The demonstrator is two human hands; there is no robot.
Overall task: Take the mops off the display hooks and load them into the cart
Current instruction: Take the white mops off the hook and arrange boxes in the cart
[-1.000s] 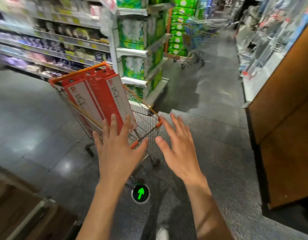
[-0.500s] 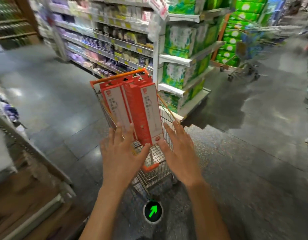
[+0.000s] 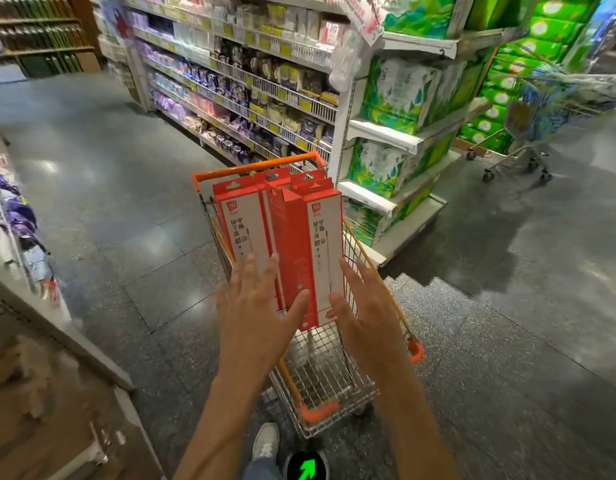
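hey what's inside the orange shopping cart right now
Tall red and white boxes stand upright in the cart, leaning toward its front end. Bare wire floor shows near the handle. The boxes and both hands hide whatever lies beneath or behind them.

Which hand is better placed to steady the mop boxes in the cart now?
Left, narrowly. The left hand lies with open fingers over the boxes standing in the cart. The right hand is open beside their right edge, more over the cart's side.

Both hands [image 3: 261,313] [image 3: 367,317] outstretched, fingers spread
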